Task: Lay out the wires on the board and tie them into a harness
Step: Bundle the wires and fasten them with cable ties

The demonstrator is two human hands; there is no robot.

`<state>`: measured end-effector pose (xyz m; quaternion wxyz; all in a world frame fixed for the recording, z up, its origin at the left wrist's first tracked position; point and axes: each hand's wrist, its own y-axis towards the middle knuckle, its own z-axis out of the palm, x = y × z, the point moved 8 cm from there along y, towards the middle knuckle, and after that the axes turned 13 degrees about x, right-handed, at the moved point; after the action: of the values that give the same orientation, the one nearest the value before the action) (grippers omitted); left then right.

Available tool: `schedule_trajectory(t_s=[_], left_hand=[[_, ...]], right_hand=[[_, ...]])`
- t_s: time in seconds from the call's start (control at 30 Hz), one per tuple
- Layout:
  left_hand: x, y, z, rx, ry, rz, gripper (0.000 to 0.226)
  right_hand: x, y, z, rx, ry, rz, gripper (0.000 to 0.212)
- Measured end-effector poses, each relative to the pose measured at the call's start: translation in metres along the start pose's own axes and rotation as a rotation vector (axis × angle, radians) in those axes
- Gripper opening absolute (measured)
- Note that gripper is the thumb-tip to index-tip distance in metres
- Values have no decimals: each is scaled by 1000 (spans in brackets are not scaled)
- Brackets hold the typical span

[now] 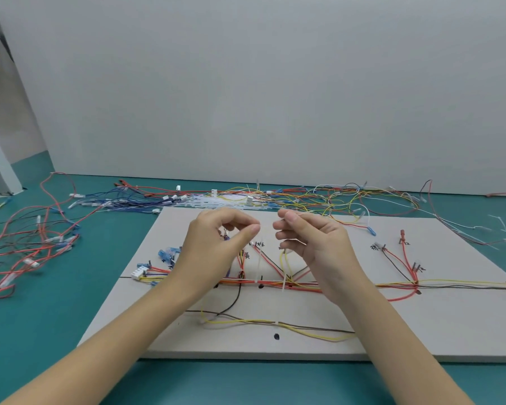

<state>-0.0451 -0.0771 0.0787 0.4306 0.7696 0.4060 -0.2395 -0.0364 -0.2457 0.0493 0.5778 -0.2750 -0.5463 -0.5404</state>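
Plain grey wall (275, 83) behind a teal tabletop (41, 331) — even light.

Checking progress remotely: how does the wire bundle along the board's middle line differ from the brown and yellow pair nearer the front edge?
The middle bundle holds many wires, mostly red and orange, with branches fanning to pegs; the front pair is two wires without branches. Both lie on the board, each with a white cable tie.
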Motion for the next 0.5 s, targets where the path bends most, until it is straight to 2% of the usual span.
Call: schedule_trajectory(t_s=[0.13, 0.23, 0.3, 0.37, 0.43, 0.5], left_hand=[[-3, 2, -15, -58, 166, 64, 9], [-17, 1, -14, -70, 382, 213, 2], [-18, 3, -6, -45, 380, 245, 1], [-19, 5, 3, -7, 356, 259, 1], [-18, 7, 10, 3, 375, 261, 8], [-15, 6, 12, -36, 449, 220, 29]], right_hand=[[1, 0, -8, 6, -37, 43, 17], [7, 2, -8, 45, -338, 45, 7], [5, 2, -1, 134, -437, 67, 7], [-3, 1, 6, 232, -430, 141, 8], [-8, -1, 5, 267, -437, 215, 7], [-1, 1, -10, 174, -466, 216, 5]])
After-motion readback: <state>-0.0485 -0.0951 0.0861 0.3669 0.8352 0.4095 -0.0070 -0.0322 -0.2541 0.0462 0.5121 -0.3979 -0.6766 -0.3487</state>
